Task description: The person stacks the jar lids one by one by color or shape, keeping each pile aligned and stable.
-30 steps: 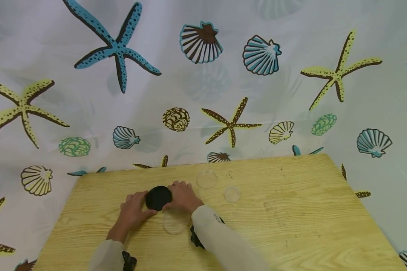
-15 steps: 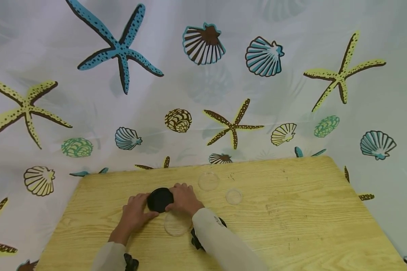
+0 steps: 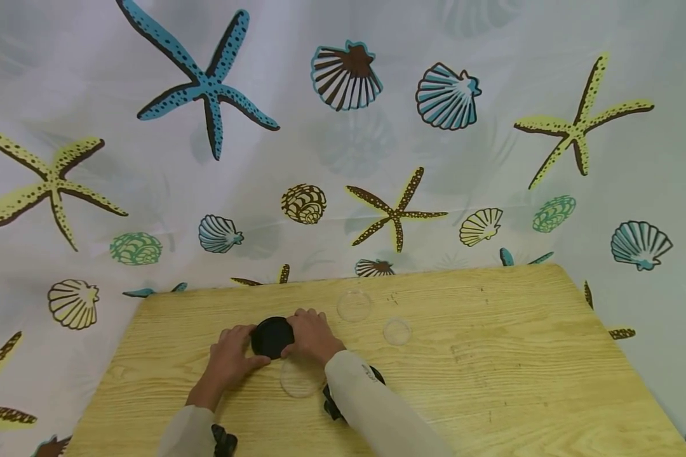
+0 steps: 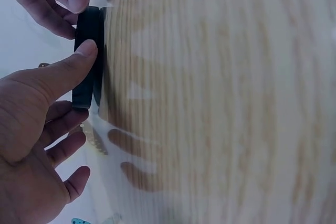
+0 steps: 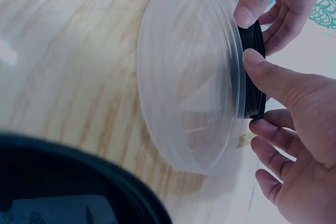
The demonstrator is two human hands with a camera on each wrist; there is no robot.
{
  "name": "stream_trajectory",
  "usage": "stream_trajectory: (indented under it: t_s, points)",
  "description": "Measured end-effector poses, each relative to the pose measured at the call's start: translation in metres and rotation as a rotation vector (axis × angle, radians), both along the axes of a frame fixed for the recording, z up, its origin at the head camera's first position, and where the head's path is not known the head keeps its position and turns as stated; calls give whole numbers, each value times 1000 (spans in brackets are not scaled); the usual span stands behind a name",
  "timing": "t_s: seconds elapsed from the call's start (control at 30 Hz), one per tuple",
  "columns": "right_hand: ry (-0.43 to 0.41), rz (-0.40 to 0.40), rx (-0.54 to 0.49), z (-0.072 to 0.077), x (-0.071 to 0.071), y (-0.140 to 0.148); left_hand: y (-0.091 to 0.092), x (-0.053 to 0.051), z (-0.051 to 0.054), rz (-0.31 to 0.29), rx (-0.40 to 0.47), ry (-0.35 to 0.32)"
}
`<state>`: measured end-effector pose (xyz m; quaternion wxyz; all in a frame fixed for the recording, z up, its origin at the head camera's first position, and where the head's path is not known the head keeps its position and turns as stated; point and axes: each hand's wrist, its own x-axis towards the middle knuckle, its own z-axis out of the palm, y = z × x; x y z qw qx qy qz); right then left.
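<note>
A round black lid (image 3: 272,338) lies low at the wooden table's left side, between both hands. My left hand (image 3: 227,357) holds its left edge, the thumb (image 4: 73,72) on the near rim and fingers behind. From the other side my right hand (image 3: 311,336) pinches the rim between thumb (image 5: 268,74) and fingers. In the left wrist view a dark band runs along the lid's table side; whether it is a second piece or a shadow I cannot tell. Just nearer than the lid sits a clear round lid (image 5: 184,82), partly under the right hand in the head view.
Farther back on the wooden table (image 3: 491,355) lie a clear disc (image 3: 354,306) and a smaller clear disc (image 3: 397,331). A curtain (image 3: 343,139) printed with starfish and shells hangs behind. Something black and curved (image 5: 68,166) fills the right wrist view's lower left corner.
The head view has shifted slightly, so everything sits a little further right in it. Both hands keep their hold on the black lid, which shows no clear movement on the table.
</note>
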<state>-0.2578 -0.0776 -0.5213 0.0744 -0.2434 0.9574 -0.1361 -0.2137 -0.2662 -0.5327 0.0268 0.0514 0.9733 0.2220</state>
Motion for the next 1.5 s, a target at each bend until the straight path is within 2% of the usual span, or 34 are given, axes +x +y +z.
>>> stream_trajectory:
  t_s: [0.23,0.43,0.63,1.07,1.3,1.5]
  points:
    - [-3,-13,8,5,1,2,3,1,2,7,24,2]
    - [-4,-17,17,13,-1,2,4,2,10,17,50,-19]
    - [18,-7,34,23,-1,5,6,2,17,8,48,15]
    - [34,5,-1,41,3,12,10,5,32,20,93,36]
    - [59,28,36,51,1,21,14,8,39,0,125,81]
    - [67,33,13,59,4,30,20,10,45,-21,154,118]
